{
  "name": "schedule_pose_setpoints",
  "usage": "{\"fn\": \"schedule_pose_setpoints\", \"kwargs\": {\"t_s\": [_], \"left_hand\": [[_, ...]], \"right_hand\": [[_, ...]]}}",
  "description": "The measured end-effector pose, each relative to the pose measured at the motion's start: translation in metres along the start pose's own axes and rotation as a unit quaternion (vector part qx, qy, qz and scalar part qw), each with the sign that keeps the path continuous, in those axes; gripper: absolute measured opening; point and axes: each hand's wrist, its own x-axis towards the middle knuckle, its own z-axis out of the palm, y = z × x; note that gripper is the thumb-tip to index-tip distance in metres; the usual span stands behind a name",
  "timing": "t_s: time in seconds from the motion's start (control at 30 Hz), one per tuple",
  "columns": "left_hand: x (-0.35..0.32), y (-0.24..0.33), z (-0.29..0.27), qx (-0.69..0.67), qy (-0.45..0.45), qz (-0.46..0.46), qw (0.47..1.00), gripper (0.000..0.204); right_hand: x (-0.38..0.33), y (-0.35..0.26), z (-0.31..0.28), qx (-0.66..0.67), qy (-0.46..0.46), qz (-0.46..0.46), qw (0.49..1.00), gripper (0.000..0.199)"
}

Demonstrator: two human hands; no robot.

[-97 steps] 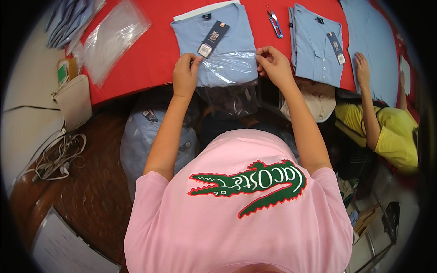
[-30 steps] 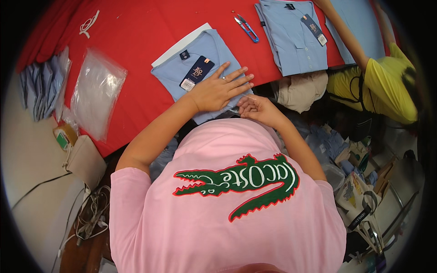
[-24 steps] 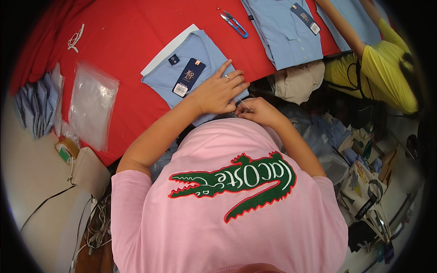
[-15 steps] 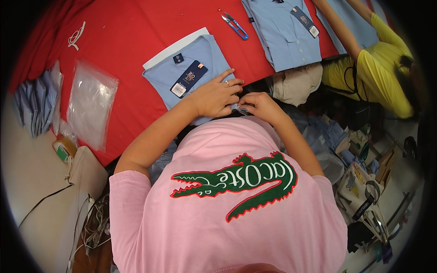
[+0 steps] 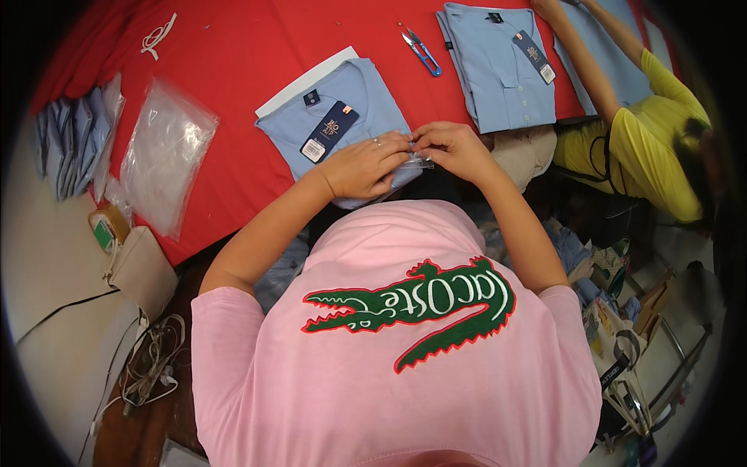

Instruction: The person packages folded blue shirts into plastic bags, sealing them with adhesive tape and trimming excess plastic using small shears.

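Observation:
A folded light blue shirt (image 5: 364,97) lies tilted at the table's front edge, with a white card (image 5: 307,82) showing behind its collar. A dark hang tag (image 5: 330,131) rests on its chest. My left hand (image 5: 364,166) lies over the shirt's lower part, its fingers drawn together and curled at the shirt's right side. There the fingertips meet those of my right hand (image 5: 454,148), which pinches the edge of a clear plastic bag (image 5: 422,163). Part of that plastic shows below the fingers; how far it covers the shirt is hard to see.
Blue-handled thread snips (image 5: 422,53) and a second folded blue shirt (image 5: 502,74) lie on the red cloth (image 5: 226,47). Clear bags (image 5: 167,156) and packed shirts (image 5: 74,144) are at left. A co-worker in a yellow top (image 5: 654,152) reaches in at right.
My left fingers have drawn together from a spread, flatter pose. My right hand has risen to the left fingertips, lifting the plastic edge. The view has shifted slightly.

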Motion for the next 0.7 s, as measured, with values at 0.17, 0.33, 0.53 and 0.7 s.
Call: {"fn": "schedule_pose_setpoints", "kwargs": {"t_s": [0.17, 0.33, 0.53, 0.7], "left_hand": [[-0.024, 0.032, -0.024, 0.142, 0.149, -0.142, 0.968, 0.022], [-0.077, 0.061, -0.028, 0.175, 0.240, -0.327, 0.897, 0.016], [-0.095, 0.067, -0.007, -0.058, 0.358, -0.449, 0.816, 0.010], [-0.082, 0.054, -0.016, 0.094, 0.373, -0.440, 0.812, 0.014]], "right_hand": [[0.042, -0.015, -0.006, 0.019, 0.014, 0.038, 0.999, 0.013], [0.077, -0.034, 0.006, -0.166, 0.083, 0.009, 0.983, 0.021], [0.173, -0.073, 0.058, -0.264, 0.169, -0.265, 0.912, 0.038], [0.209, -0.049, 0.091, -0.277, -0.058, -0.138, 0.949, 0.047]]}}
